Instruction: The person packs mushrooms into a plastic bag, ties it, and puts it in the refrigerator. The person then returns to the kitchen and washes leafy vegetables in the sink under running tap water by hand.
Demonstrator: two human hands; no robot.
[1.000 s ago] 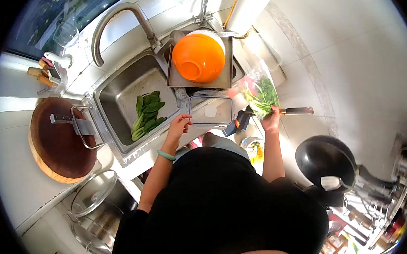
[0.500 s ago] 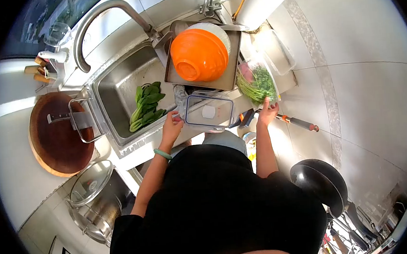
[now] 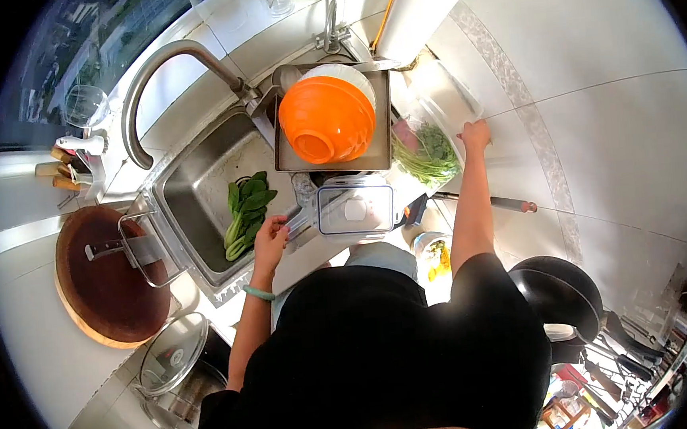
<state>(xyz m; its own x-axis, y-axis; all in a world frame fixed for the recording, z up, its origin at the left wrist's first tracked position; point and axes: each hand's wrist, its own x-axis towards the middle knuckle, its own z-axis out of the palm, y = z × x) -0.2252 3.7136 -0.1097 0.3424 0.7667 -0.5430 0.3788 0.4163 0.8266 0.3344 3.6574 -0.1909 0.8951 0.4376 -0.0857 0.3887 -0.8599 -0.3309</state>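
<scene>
My left hand [image 3: 270,242] is closed, its fingers pinching the left side of a clear food-container lid [image 3: 355,210] with a dark blue seal, held at the counter's front edge. On the right my right hand [image 3: 475,135] reaches forward, fingers curled at the near corner of a clear plastic container [image 3: 453,95]. Just left of that hand lies a bunch of green herbs [image 3: 427,157] with a pinkish item behind it. A bunch of leafy greens [image 3: 248,213] rests in the steel sink [image 3: 186,186], beyond my left hand.
An orange bowl [image 3: 327,120] sits upside down on a metal tray [image 3: 379,160] behind the lid. A faucet [image 3: 133,110] arches over the sink. Left is a round chopping board [image 3: 102,287] with a cleaver [image 3: 145,250]; right, a black wok [image 3: 556,291] and a grey handle [image 3: 514,204].
My right hand has moved forward and right, from the herbs to the clear container's corner. My left hand has shifted slightly left and toward me. The camera view has also shifted.
</scene>
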